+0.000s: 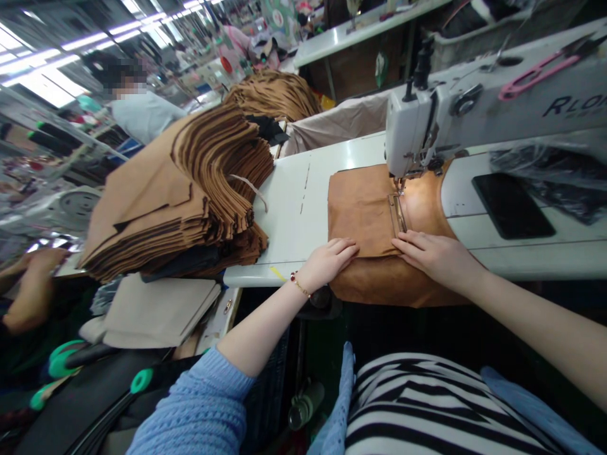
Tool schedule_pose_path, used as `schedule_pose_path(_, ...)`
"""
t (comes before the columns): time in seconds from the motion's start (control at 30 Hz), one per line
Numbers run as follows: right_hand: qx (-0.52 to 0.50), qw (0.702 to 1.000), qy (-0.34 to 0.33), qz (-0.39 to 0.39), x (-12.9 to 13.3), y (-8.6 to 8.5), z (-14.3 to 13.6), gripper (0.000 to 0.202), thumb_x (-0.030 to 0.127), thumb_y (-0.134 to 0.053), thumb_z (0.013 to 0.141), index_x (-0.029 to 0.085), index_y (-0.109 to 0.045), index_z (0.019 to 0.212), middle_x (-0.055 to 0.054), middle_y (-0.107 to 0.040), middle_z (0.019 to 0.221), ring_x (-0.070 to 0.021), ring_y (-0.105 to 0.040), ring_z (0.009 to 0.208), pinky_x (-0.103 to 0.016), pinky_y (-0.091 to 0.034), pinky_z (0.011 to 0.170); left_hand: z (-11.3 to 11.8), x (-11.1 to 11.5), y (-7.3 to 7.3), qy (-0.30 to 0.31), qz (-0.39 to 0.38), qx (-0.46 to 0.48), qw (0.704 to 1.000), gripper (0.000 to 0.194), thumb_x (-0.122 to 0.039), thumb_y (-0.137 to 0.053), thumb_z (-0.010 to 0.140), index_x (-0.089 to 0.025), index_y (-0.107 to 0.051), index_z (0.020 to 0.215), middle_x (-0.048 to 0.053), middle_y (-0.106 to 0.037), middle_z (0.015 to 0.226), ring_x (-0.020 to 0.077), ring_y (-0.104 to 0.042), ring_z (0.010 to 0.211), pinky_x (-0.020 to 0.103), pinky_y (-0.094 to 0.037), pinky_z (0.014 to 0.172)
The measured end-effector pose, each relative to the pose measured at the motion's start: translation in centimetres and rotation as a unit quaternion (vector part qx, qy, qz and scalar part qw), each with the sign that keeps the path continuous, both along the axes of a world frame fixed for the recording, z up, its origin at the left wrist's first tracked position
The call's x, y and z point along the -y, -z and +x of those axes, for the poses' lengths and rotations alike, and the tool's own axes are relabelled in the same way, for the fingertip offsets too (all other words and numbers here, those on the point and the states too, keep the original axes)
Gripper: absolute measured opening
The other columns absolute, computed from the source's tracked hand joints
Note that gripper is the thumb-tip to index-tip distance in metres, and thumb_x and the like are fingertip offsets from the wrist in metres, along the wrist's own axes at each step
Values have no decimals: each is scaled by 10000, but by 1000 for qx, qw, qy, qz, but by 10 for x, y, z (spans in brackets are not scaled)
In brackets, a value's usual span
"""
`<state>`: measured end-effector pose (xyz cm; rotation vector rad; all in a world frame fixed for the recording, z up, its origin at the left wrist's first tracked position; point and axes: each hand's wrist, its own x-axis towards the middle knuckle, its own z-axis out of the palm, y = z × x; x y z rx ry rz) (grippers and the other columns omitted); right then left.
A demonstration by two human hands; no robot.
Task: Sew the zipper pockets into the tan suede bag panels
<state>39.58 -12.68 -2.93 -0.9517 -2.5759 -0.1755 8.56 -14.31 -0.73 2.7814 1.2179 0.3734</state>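
The white surface stretches across the middle of the room, with a sewing machine at its far right and a deep stack of brown pieces at the left. More brown material droops over the near edge; its weight, I'd judge, could drag the brown panel, which lies flat under the machine's head, out of line, and uneven pressing could pucker it. The right hand reaches in from the near right, palm down, fingers stretched forward; the left hand comes from the near left, fingertips on the panel's near left corner. Each grip looks laid on rather than clenched, though I cannot tell whether a hidden thumb pinches from below. A narrow slot runs from the right fingertips toward the presser foot.
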Motion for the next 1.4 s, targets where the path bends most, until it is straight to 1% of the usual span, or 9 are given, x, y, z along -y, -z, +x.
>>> schedule_pose_path(0.13,24,999,-3,28,0,0,0,362,121,-481,964,163,-661,1276,-132,-680,1302,-264,-638,1181,-362,-522,916,0,6,2,-41,39,-36,998,310,-178,-467,1030,-189,-585,1317,100,-646,1315,220,-597,1231,343,-537,1029)
schedule_pose_path(0.3,56,996,0,65,3,-5,-5,325,65,-479,944,135,-672,1195,-124,-722,1165,-264,-654,1134,-328,-521,797,-2,11,15,-103,67,10,992,274,-177,-458,1033,-192,-638,1239,97,-693,1216,230,-636,1142,365,-582,933)
schedule_pose_path(0.43,81,993,-2,84,5,-11,-9,301,62,-473,945,121,-673,1162,-122,-724,1119,-280,-652,1132,-323,-525,761,-6,9,23,-114,70,50,990,278,-179,-441,1042,-219,-673,1190,54,-693,1285,200,-624,1226,378,-547,1046)
schedule_pose_path(0.6,111,989,-37,86,7,-11,-4,367,53,-480,927,71,-632,1261,-167,-704,1196,-293,-646,1152,-337,-560,783,-26,0,13,-10,-18,46,999,374,-192,-391,1054,-224,-584,1374,44,-583,1469,165,-521,1392,378,-418,1195)
schedule_pose_path(0.77,88,993,-68,31,9,3,16,580,3,-451,900,47,-448,1479,-202,-562,1444,-319,-525,1342,-429,-505,1046,-53,-3,-5,80,-95,-57,991,725,-488,-504,1016,-235,-192,1619,102,-261,1666,263,-221,1558,511,-194,1277)
schedule_pose_path(0.87,53,995,-82,-21,8,9,25,646,-23,-420,885,114,-417,1517,-169,-498,1519,-297,-442,1423,-440,-466,1104,-59,-3,-12,99,-103,-84,986,826,-579,-551,967,-231,-186,1621,125,-230,1674,294,-221,1557,525,-193,1272)
schedule_pose_path(1.03,29,995,-68,-62,7,7,24,635,-15,-441,874,175,-500,1477,-147,-550,1476,-297,-481,1392,-469,-474,1091,-14,-6,-16,52,-41,23,998,386,-410,-542,1010,-205,-608,1330,124,-625,1381,263,-541,1358,504,-367,1206)
schedule_pose_path(1.2,-14,993,-60,-100,6,5,24,571,50,-462,915,217,-534,1457,-116,-574,1461,-273,-510,1372,-465,-481,1089,57,-12,-2,114,-72,139,981,314,-260,-520,1009,-201,-561,1315,116,-620,1337,221,-552,1323,461,-459,1152)
schedule_pose_path(1.4,-54,985,-81,-144,10,7,32,671,9,-431,894,268,-451,1512,-60,-490,1548,-228,-426,1443,-483,-412,1162,55,-20,5,159,-126,133,970,390,-144,-458,994,-209,-528,1372,94,-560,1457,191,-495,1397,467,-337,1241)
